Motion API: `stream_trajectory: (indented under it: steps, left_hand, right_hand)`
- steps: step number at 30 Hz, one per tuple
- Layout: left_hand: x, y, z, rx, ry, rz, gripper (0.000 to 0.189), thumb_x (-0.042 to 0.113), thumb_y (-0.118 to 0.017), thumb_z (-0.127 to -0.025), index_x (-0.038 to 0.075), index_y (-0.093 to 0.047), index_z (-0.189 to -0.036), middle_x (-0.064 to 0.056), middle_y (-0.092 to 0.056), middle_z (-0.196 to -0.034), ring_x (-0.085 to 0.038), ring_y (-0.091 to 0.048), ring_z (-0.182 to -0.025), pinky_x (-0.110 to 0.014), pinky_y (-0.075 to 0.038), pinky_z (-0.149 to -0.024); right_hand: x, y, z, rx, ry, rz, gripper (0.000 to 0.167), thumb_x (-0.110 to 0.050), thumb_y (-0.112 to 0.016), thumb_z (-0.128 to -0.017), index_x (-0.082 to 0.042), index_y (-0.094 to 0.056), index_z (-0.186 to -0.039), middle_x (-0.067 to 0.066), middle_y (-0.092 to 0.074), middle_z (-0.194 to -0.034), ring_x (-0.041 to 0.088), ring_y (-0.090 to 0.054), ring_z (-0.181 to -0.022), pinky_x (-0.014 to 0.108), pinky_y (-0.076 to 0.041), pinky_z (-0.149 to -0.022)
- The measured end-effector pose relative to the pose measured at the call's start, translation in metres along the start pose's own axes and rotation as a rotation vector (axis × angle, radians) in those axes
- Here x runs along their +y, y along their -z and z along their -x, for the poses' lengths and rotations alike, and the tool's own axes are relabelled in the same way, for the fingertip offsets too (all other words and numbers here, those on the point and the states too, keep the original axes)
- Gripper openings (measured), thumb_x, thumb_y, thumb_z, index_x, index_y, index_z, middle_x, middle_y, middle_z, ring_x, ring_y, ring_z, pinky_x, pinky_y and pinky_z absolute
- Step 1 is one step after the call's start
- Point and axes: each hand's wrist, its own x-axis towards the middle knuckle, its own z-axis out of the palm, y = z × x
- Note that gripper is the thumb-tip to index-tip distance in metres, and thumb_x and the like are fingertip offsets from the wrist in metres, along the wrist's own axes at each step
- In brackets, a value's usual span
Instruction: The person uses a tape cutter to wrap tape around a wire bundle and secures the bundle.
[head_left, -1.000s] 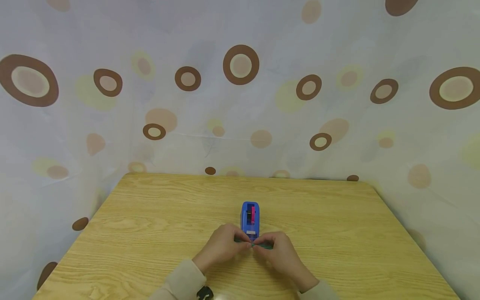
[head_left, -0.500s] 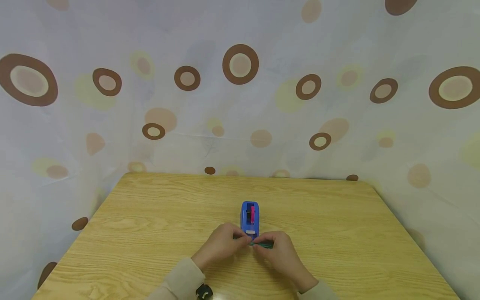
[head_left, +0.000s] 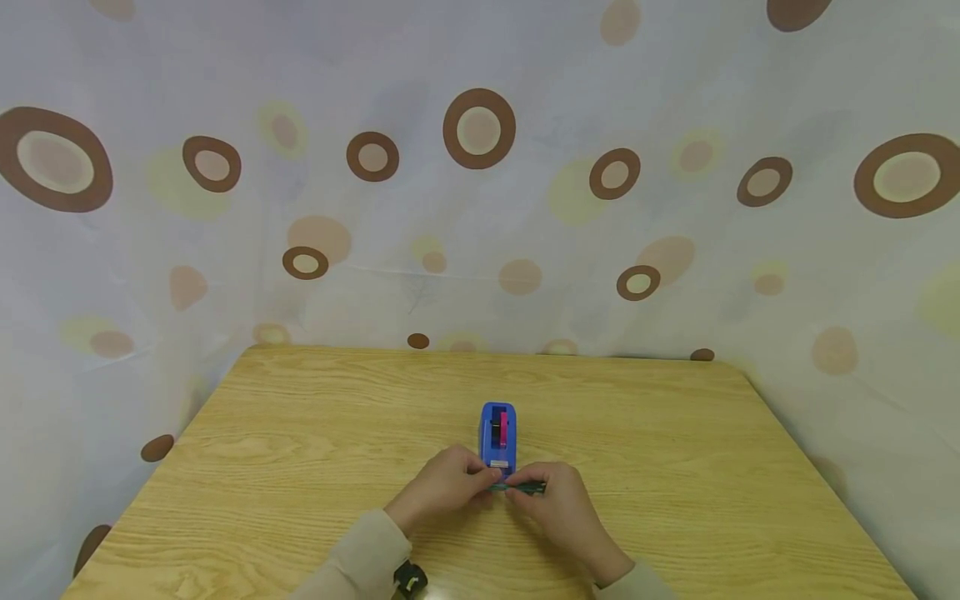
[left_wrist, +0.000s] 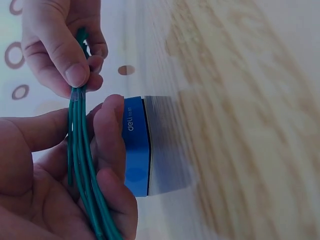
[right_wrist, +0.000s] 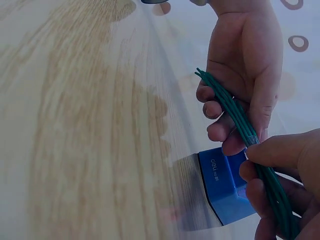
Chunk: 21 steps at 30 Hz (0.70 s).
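Observation:
A bundle of thin green wires (right_wrist: 232, 107) runs between both hands, with a band of clear tape (left_wrist: 78, 94) around its middle. My left hand (head_left: 442, 483) holds one half, the strands lying across its curled fingers with the thumb at the tape's side. On the other side of the tape, my right hand (head_left: 558, 504) pinches the bundle between thumb and fingers. Just beyond the fingertips stands a blue tape dispenser (head_left: 498, 456) with a pink roll core (head_left: 504, 429). The hands overlap its front end in the head view.
The wood-grain table (head_left: 337, 417) carries the dispenser near its middle. Behind and at both sides hangs a pale curtain (head_left: 540, 100) with brown rings. A dark object (head_left: 409, 579) shows beside the left sleeve at the front edge.
The left thumb and fingertips have shifted slightly left along the bundle, baring more green between the hands. The right hand stays nearly in place, and the dispenser has not moved.

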Motion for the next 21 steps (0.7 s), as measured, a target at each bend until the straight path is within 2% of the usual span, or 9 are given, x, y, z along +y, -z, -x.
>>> stream_trajectory:
  steps: [5, 10, 17, 21]
  left_hand:
    - [-0.0031, -0.0012, -0.002, -0.052, -0.012, 0.015, 0.037, 0.024, -0.059, -0.101, 0.006, -0.075, -0.073, -0.001, -0.067, -0.066, -0.008, -0.045, -0.053, -0.021, -0.034, -0.049]
    - [-0.0046, -0.002, -0.0029, -0.065, -0.011, 0.034, 0.035, 0.022, -0.059, -0.101, 0.006, -0.076, -0.075, -0.001, -0.069, -0.07, -0.009, -0.053, -0.06, -0.022, -0.04, -0.054]
    - [-0.0061, -0.0026, -0.0052, -0.045, 0.003, -0.004, 0.036, 0.025, -0.061, -0.099, 0.009, -0.075, -0.071, 0.004, -0.063, -0.062, -0.007, -0.037, -0.051, -0.022, -0.028, -0.048]
    - [-0.0054, -0.0029, -0.0057, -0.025, 0.004, -0.033, 0.036, 0.025, -0.062, -0.099, 0.011, -0.074, -0.068, 0.006, -0.055, -0.057, -0.007, -0.034, -0.049, -0.023, -0.025, -0.047]
  right_hand:
    - [0.0031, -0.0012, 0.0002, 0.016, 0.028, 0.035, 0.01, -0.001, -0.078, -0.082, -0.008, -0.077, -0.088, 0.001, -0.074, -0.092, 0.021, -0.069, -0.09, 0.026, -0.055, -0.074]
    - [0.0062, -0.0031, 0.0011, 0.026, 0.04, 0.055, 0.012, 0.001, -0.078, -0.081, -0.009, -0.077, -0.088, -0.001, -0.074, -0.091, 0.019, -0.07, -0.091, 0.025, -0.055, -0.075]
    - [0.0054, -0.0049, 0.001, 0.047, 0.035, 0.055, 0.013, 0.001, -0.079, -0.081, -0.01, -0.078, -0.088, -0.003, -0.074, -0.09, 0.016, -0.069, -0.09, 0.022, -0.054, -0.074]
    - [0.005, -0.0053, 0.0006, 0.044, 0.027, 0.055, 0.014, 0.001, -0.078, -0.082, -0.011, -0.077, -0.09, -0.002, -0.074, -0.092, 0.018, -0.069, -0.092, 0.022, -0.054, -0.074]
